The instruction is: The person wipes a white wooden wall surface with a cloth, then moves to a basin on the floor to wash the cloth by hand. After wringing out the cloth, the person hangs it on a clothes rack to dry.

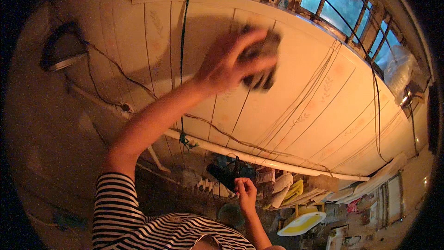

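Observation:
My left hand [236, 62] reaches up in front of a pale panelled surface [298, 86] with faint leaf prints. Its fingers are spread around a dark blocky object [258, 80], too blurred to name. Lower down, my right hand [247, 192] pinches a slim black object [237, 166] whose upper end reaches a white pipe [267, 161]. Behind it hangs something dark, perhaps a bag or cloth [222, 175]. A thin green cord [182, 59] runs down past my left forearm and is knotted on the pipe.
A brown cable [222, 131] loops along the panels. At left hangs a dark lamp-like fixture [66, 48]. Windows [333, 0] and a clear plastic bag [399, 69] are at upper right. Towels [282, 189] hang beneath the pipe, above a yellow-and-white basin [301, 223].

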`<action>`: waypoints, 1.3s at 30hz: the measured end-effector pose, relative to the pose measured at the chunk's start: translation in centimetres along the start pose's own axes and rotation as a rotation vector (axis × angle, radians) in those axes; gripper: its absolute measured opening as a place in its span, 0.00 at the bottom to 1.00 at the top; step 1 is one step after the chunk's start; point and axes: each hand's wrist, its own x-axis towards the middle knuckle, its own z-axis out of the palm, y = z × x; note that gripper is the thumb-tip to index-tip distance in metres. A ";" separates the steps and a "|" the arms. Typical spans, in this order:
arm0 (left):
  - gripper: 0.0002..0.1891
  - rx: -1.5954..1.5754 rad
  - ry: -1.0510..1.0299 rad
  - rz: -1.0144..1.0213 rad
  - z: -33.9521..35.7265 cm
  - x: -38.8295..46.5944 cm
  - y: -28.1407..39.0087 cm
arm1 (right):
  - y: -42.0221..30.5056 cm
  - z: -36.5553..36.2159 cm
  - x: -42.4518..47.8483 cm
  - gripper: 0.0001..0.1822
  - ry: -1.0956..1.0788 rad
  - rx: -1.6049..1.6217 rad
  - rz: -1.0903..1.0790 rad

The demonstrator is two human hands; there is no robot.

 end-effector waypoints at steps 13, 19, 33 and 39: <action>0.34 0.454 -0.184 0.125 8.9 -6.0 6.6 | 0.5 0.0 -0.7 0.12 0.033 0.053 0.031; 0.14 0.166 -0.479 0.189 3.2 -19.4 6.7 | -0.3 0.4 -0.4 0.12 0.008 0.108 0.069; 0.29 0.272 -0.013 -0.045 6.2 9.8 2.0 | -0.4 -0.7 -0.9 0.11 0.045 0.119 0.002; 0.16 0.490 -0.023 0.128 12.2 0.0 7.2 | 0.9 -1.6 -1.2 0.10 0.096 0.129 0.022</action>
